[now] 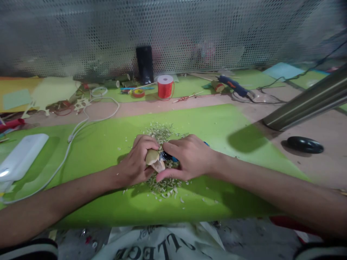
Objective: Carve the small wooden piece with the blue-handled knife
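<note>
My left hand [138,160] is closed around a small tan piece of wood [154,159] held over a green cutting mat [94,151]. My right hand [187,157] grips a knife with a blue handle [170,157]; its short blade rests against the wood. A heap of pale shavings [162,133] lies on the mat under and behind both hands. Both forearms rest on the mat's near part.
A white power bank [20,157] with a white cable [81,124] lies at the left. A red thread spool [165,86], a black phone [144,64] and a blue glue gun [234,86] stand along the back by a perforated metal screen. A black mouse [305,144] is at right.
</note>
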Action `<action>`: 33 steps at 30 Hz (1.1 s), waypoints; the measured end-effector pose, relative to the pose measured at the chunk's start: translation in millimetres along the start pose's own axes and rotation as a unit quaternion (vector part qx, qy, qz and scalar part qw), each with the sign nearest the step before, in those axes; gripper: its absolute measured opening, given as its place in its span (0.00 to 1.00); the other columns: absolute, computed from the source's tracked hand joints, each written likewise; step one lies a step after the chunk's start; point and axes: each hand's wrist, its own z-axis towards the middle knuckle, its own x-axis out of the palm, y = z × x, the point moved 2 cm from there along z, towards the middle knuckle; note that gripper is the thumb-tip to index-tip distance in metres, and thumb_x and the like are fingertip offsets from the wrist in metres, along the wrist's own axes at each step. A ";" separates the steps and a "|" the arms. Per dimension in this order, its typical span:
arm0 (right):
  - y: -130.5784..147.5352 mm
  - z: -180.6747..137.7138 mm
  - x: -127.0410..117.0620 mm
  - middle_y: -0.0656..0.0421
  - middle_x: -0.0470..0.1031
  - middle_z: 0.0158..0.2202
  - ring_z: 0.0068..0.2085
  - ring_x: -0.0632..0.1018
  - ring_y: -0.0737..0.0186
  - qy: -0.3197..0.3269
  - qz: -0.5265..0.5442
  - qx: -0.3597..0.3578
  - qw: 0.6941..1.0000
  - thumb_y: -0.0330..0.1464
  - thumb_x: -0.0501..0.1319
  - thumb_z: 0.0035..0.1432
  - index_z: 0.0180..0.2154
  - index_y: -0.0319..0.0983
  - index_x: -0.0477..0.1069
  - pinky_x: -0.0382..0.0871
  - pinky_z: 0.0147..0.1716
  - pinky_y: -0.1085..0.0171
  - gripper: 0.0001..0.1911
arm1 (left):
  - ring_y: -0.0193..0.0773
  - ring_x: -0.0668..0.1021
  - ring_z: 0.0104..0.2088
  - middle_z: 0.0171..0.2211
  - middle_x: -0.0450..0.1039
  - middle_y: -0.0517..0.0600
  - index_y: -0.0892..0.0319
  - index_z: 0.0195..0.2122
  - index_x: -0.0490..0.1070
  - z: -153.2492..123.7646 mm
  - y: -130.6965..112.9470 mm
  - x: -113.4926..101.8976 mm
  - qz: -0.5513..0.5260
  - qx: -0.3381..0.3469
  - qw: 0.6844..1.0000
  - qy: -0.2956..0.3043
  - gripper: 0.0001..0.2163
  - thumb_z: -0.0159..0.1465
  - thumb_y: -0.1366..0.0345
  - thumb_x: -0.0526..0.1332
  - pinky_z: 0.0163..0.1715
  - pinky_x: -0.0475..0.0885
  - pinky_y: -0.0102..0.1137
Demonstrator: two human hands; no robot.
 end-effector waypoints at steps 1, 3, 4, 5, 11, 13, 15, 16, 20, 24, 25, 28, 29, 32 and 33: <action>1.6 -0.6 -0.8 0.60 0.68 0.20 0.19 0.60 0.68 -0.008 -0.011 -0.002 1.000 0.65 0.36 0.57 0.34 0.36 0.71 0.40 0.22 0.65 0.44 | 0.42 0.71 0.41 0.39 0.66 0.52 0.56 0.49 0.57 -0.2 0.3 0.2 -0.009 -0.001 1.000 0.003 0.21 0.63 0.52 0.62 0.37 0.74 0.37; 4.7 -1.7 -2.4 0.59 0.68 0.21 0.19 0.61 0.67 -0.023 -0.032 -0.002 0.999 0.64 0.36 0.58 0.35 0.35 0.71 0.40 0.22 0.64 0.43 | 0.42 0.71 0.41 0.39 0.66 0.52 0.57 0.49 0.57 -0.5 0.7 0.6 -0.019 -0.003 1.000 0.006 0.20 0.63 0.52 0.61 0.37 0.74 0.37; 5.8 -2.0 -3.2 0.58 0.69 0.21 0.19 0.61 0.67 -0.027 -0.040 -0.001 0.999 0.63 0.36 0.59 0.36 0.35 0.71 0.39 0.22 0.64 0.42 | 0.42 0.71 0.41 0.39 0.66 0.53 0.58 0.49 0.57 -0.4 0.8 0.8 -0.020 -0.004 1.000 0.006 0.20 0.64 0.53 0.61 0.36 0.74 0.37; 6.5 -2.1 -3.7 0.58 0.69 0.22 0.20 0.61 0.67 -0.027 -0.044 -0.001 0.999 0.63 0.35 0.59 0.36 0.35 0.71 0.39 0.22 0.64 0.42 | 0.42 0.71 0.41 0.39 0.66 0.53 0.58 0.49 0.58 -0.3 0.7 0.9 -0.020 -0.004 1.000 0.004 0.20 0.64 0.52 0.61 0.36 0.74 0.37; 2.4 -0.7 -4.2 0.58 0.70 0.22 0.19 0.60 0.68 0.013 -0.017 -0.007 1.000 0.63 0.34 0.59 0.35 0.36 0.71 0.40 0.22 0.65 0.43 | 0.42 0.71 0.41 0.39 0.66 0.53 0.58 0.49 0.58 0.9 -0.9 1.3 -0.002 0.000 1.000 -0.006 0.22 0.63 0.50 0.61 0.37 0.74 0.37; 0.2 -0.5 -3.7 0.59 0.69 0.21 0.19 0.59 0.69 0.016 -0.006 -0.011 1.000 0.62 0.35 0.60 0.33 0.36 0.70 0.41 0.22 0.64 0.42 | 0.42 0.71 0.40 0.39 0.66 0.52 0.57 0.49 0.58 0.8 0.2 1.4 0.006 -0.009 1.000 -0.013 0.22 0.62 0.50 0.62 0.36 0.74 0.38; -1.6 -0.5 -2.9 0.60 0.68 0.20 0.19 0.58 0.69 0.013 0.000 -0.013 1.000 0.60 0.36 0.62 0.31 0.37 0.70 0.41 0.22 0.64 0.39 | 0.42 0.71 0.39 0.38 0.66 0.52 0.57 0.50 0.58 0.7 2.3 1.4 0.021 -0.022 0.999 -0.021 0.23 0.62 0.51 0.63 0.36 0.74 0.39; -2.3 -0.5 -2.3 0.61 0.67 0.19 0.19 0.58 0.70 0.011 0.001 -0.014 1.000 0.59 0.36 0.63 0.30 0.37 0.70 0.41 0.22 0.64 0.38 | 0.42 0.71 0.39 0.38 0.66 0.52 0.58 0.50 0.58 0.8 3.2 1.4 0.028 -0.026 0.999 -0.024 0.23 0.61 0.52 0.63 0.35 0.74 0.39; -5.0 0.6 -1.1 0.61 0.66 0.19 0.19 0.59 0.70 -0.007 0.000 -0.010 1.000 0.62 0.37 0.61 0.28 0.37 0.69 0.41 0.22 0.65 0.40 | 0.42 0.70 0.40 0.39 0.65 0.53 0.58 0.50 0.57 2.1 3.4 1.7 0.031 -0.014 0.999 -0.024 0.21 0.63 0.53 0.61 0.37 0.74 0.39; -6.8 2.4 -2.7 0.62 0.64 0.17 0.18 0.59 0.69 -0.046 -0.012 0.006 0.999 0.68 0.38 0.53 0.31 0.36 0.70 0.40 0.21 0.65 0.44 | 0.42 0.70 0.41 0.39 0.65 0.53 0.57 0.50 0.56 4.0 0.6 0.4 0.025 -0.004 0.999 -0.020 0.20 0.64 0.54 0.62 0.37 0.75 0.38; -7.0 2.7 -3.1 0.62 0.64 0.17 0.18 0.59 0.69 -0.054 -0.018 0.010 0.998 0.68 0.38 0.52 0.31 0.36 0.70 0.40 0.21 0.65 0.45 | 0.42 0.71 0.41 0.40 0.65 0.53 0.57 0.50 0.56 4.4 0.0 -0.1 0.024 -0.004 1.000 -0.015 0.21 0.63 0.55 0.62 0.37 0.75 0.38; -6.4 3.1 -3.0 0.61 0.66 0.18 0.19 0.60 0.68 -0.065 -0.031 0.012 0.997 0.69 0.37 0.51 0.33 0.36 0.71 0.40 0.21 0.65 0.46 | 0.42 0.71 0.42 0.40 0.65 0.53 0.56 0.51 0.56 5.2 -0.6 -1.9 0.018 -0.001 1.000 -0.005 0.21 0.63 0.56 0.63 0.38 0.76 0.38; -5.9 3.2 -2.5 0.60 0.66 0.18 0.19 0.60 0.68 -0.064 -0.033 0.010 0.997 0.69 0.37 0.52 0.33 0.36 0.71 0.40 0.21 0.65 0.46 | 0.42 0.71 0.42 0.40 0.65 0.53 0.56 0.51 0.56 5.3 -0.6 -2.4 0.015 0.003 1.000 -0.002 0.20 0.64 0.56 0.62 0.38 0.76 0.38; -3.7 3.3 -0.6 0.60 0.67 0.18 0.19 0.62 0.67 -0.065 -0.035 0.002 0.997 0.67 0.35 0.54 0.34 0.36 0.71 0.42 0.21 0.65 0.46 | 0.43 0.71 0.44 0.42 0.66 0.54 0.57 0.51 0.56 4.6 0.1 -2.7 0.003 0.013 1.000 0.002 0.20 0.64 0.57 0.61 0.41 0.77 0.39; -2.9 3.3 0.0 0.59 0.67 0.19 0.20 0.62 0.67 -0.066 -0.037 0.002 0.997 0.67 0.34 0.54 0.34 0.36 0.71 0.42 0.21 0.65 0.46 | 0.44 0.72 0.45 0.42 0.66 0.55 0.58 0.52 0.55 4.2 0.3 -2.5 -0.002 0.016 1.000 0.002 0.20 0.64 0.57 0.61 0.42 0.77 0.40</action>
